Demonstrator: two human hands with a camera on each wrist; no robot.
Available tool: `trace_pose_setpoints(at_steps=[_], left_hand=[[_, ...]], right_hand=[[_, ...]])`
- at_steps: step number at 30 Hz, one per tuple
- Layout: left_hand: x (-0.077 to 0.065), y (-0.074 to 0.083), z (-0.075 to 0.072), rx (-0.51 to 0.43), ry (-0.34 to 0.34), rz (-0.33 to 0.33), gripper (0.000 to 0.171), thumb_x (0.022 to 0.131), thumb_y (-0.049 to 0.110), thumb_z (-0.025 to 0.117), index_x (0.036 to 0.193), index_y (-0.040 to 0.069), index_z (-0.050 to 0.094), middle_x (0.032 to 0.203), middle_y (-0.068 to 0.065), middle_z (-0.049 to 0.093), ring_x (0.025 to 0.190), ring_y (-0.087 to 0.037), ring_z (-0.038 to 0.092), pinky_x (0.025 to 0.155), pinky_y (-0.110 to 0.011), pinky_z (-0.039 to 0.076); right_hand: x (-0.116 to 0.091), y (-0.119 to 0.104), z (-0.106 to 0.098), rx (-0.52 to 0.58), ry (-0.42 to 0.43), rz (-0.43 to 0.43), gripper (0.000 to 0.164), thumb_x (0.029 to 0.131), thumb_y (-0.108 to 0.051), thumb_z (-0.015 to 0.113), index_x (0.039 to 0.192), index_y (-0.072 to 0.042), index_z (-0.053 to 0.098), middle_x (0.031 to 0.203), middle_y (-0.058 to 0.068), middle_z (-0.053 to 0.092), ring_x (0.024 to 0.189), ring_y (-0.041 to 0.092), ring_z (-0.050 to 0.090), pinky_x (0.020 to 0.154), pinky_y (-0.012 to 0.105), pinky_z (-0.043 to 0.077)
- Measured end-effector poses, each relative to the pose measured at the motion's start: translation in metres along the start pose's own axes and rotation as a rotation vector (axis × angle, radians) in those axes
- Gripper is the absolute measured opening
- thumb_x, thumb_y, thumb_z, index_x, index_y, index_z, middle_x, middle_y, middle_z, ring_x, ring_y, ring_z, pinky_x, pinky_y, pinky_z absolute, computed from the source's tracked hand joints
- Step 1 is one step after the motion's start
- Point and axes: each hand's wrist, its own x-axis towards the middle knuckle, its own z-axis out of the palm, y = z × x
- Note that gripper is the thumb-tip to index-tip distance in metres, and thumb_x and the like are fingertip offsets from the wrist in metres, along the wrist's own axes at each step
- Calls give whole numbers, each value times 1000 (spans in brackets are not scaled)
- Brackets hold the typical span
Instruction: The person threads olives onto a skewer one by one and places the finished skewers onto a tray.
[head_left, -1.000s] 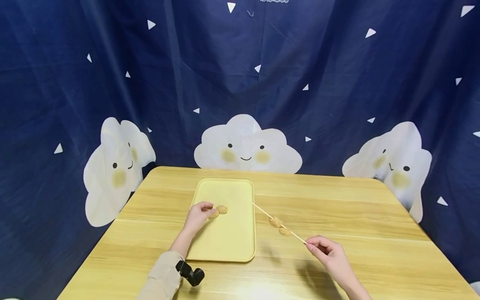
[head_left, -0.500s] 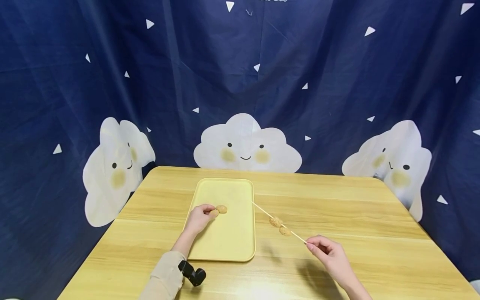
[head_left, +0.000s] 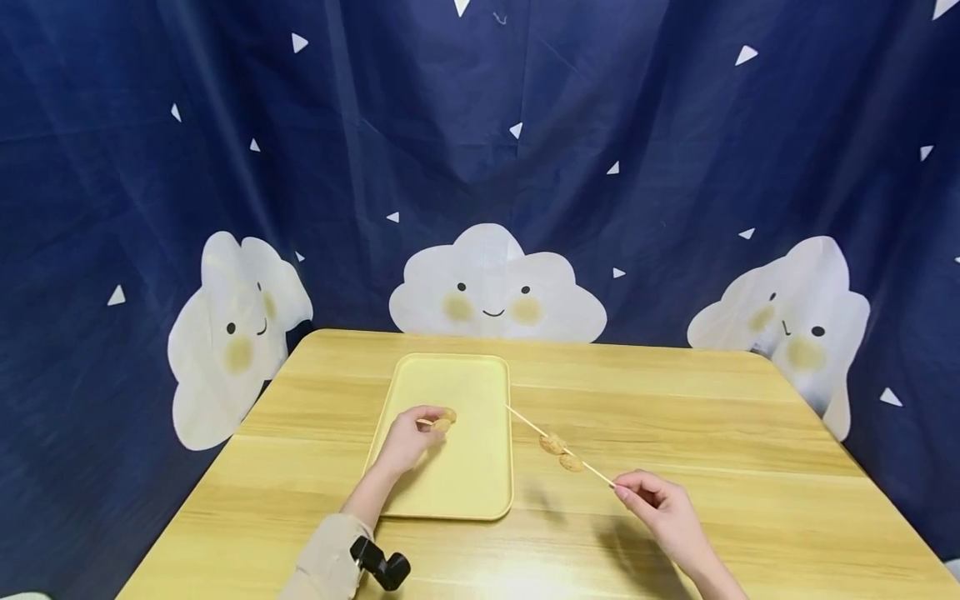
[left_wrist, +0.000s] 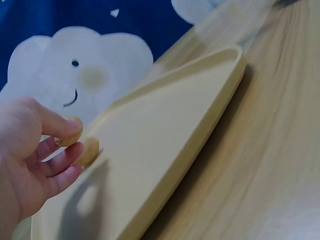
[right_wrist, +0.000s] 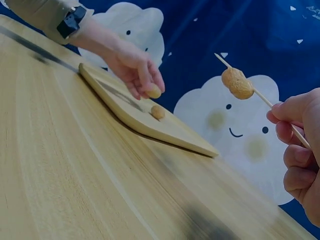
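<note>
My left hand (head_left: 407,440) pinches a golden-brown food ball (left_wrist: 72,134) between thumb and fingers, above the pale yellow tray (head_left: 461,487). A second golden-brown ball (right_wrist: 157,112) lies on the tray just beyond that hand; in the head view the held ball partly overlaps it. Right of the tray, my right hand (head_left: 663,510) pinches a thin wooden skewer (head_left: 528,423) near its lower end. Two golden-brown balls (right_wrist: 237,83) sit side by side along the skewer's middle in the head view. The skewer slants up to the left, its tip close to the tray's right rim.
The tray lies on a light wood-grain table (head_left: 675,408). Behind the table hangs a dark blue curtain (head_left: 480,125) with white clouds and triangles. A black wrist device (head_left: 381,564) sits at the left sleeve (head_left: 322,560).
My left hand has taken the nearer ball off the tray and moved slightly right with it, in front of the other ball. My right hand and the skewer have stayed nearly still.
</note>
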Motion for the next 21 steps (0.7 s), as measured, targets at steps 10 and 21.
trace_pose_setpoints(at_steps=[10,21], left_hand=[[-15,26,11,5,-91,124,31,76,-6,68,106,-2,64,101,-10,57,81,-18,53,68,-24,47],[-27,46,20,-72,-193,189,28,75,-15,63,103,-10,63,92,-12,53,78,-14,50,66,-17,45]], right_hand=[[0,1,2,21,-21,-22,10,84,8,59,89,0,65,72,-7,59,58,0,44,42,27,36],[-1,3,1,34,-44,-36,9,84,8,59,90,4,64,73,-4,60,60,-1,46,44,25,38]])
